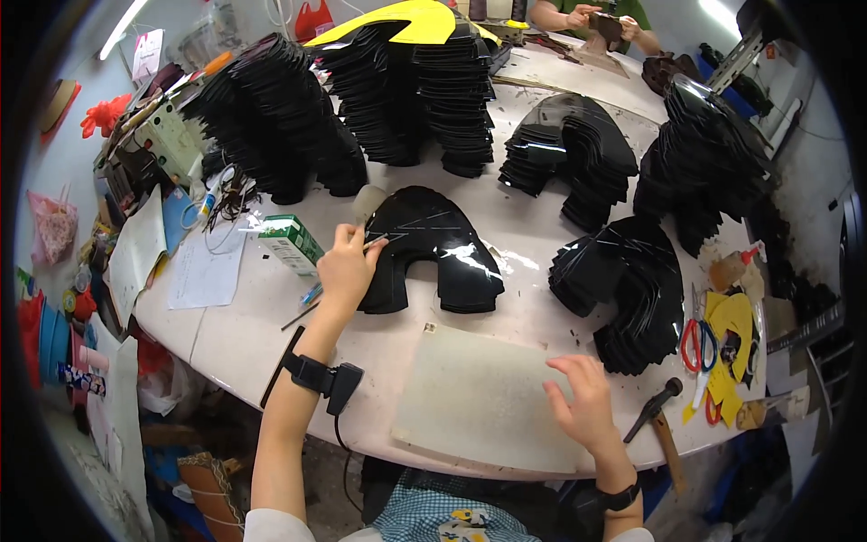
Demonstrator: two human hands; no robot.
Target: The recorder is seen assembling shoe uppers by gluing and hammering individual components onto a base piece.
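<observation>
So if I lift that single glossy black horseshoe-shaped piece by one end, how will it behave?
The black horseshoe-shaped piece looks thin and flat, so it would probably droop a little. Its shiny surface suggests it may slide easily on the table. It is likely light for its size.

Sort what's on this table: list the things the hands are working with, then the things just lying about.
In use:
- left hand holding a thin tool
- glossy black horseshoe-shaped piece under that tool
- right hand resting on the pale board

Lying about:
- stacks of black pieces
- green carton
- red-handled scissors
- hammer
- yellow cut-outs
</observation>
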